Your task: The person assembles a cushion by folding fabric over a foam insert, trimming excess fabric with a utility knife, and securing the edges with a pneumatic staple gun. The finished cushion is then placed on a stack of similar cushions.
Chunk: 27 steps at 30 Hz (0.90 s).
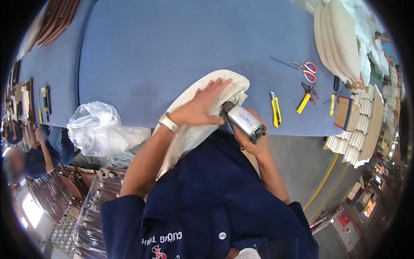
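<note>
A light beige fabric-covered seat cushion [185,116] leans between my body and the front edge of the blue table. My left hand [202,105] lies across the cushion's face with its fingers stretched out, pressing on it. In my right hand [257,144] is a silver staple gun [245,121], gripped by its handle. The staple gun's dark nose meets the cushion's right edge, where loose fabric is folded over. The handle and some of my right fingers are hidden behind the tool's body.
On the blue table [142,43] lie red-handled scissors [309,72], a yellow utility knife [276,110] and yellow-handled pliers [305,98]. Stacked beige cushions [338,41] stand at the far right. Clear plastic bags [101,131] hang over the left front edge. Another person [36,159] is at far left.
</note>
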Available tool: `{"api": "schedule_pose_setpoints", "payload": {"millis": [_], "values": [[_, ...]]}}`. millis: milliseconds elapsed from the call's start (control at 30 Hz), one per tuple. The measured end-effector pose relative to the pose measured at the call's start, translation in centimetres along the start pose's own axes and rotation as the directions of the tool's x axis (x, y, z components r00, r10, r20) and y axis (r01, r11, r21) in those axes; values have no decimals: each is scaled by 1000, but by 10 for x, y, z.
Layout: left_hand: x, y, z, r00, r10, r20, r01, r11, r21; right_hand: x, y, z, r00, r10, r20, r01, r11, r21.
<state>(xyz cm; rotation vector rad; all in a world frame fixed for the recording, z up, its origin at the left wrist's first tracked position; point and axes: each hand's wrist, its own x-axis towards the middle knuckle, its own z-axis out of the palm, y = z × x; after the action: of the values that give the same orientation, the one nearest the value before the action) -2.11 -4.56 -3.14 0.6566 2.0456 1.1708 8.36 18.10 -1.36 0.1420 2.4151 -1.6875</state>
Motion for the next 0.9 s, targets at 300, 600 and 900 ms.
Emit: {"api": "schedule_pose_setpoints", "payload": {"millis": [300, 600, 900], "values": [[0, -72, 21, 949, -302, -89, 291, 950, -117, -6, 16, 4, 990, -138, -10, 138, 990, -3], [-31, 6, 33, 958, -229, -172, 261, 946, 193, 1, 10, 3, 992, -130, -5, 130, 992, -7], [-30, 11, 39, 938, -216, -272, 304, 890, 340, 0, 5, -1, 988, -153, 6, 153, 988, -14]]}}
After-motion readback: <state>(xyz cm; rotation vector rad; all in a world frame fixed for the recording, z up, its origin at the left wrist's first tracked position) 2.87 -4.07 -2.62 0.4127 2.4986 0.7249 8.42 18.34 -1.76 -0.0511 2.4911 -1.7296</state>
